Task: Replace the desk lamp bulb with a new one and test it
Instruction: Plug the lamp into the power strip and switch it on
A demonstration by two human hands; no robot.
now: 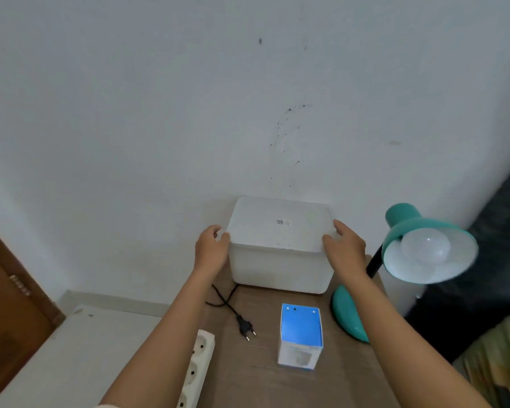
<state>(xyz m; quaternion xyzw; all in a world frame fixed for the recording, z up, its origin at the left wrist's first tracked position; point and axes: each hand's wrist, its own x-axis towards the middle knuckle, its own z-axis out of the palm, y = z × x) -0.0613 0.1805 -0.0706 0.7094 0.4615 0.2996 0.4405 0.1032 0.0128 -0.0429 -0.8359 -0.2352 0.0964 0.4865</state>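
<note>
Gripping white box lid | left hand, right hand | contents hidden

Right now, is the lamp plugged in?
Unplugged. The lamp's black plug lies loose on the table, prongs bare, apart from the white power strip beside it.

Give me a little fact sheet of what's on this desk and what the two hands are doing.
left hand: on the left edge of the white bin's lid
right hand: on the lid's right edge
white bin: lidded, at the back of the wooden desk, by the wall
desk lamp: teal, right of the bin, bulb fitted, unlit
plug: lying loose on the desk, not in the power strip
bulb box: blue and white, upright in front of the bin
</note>
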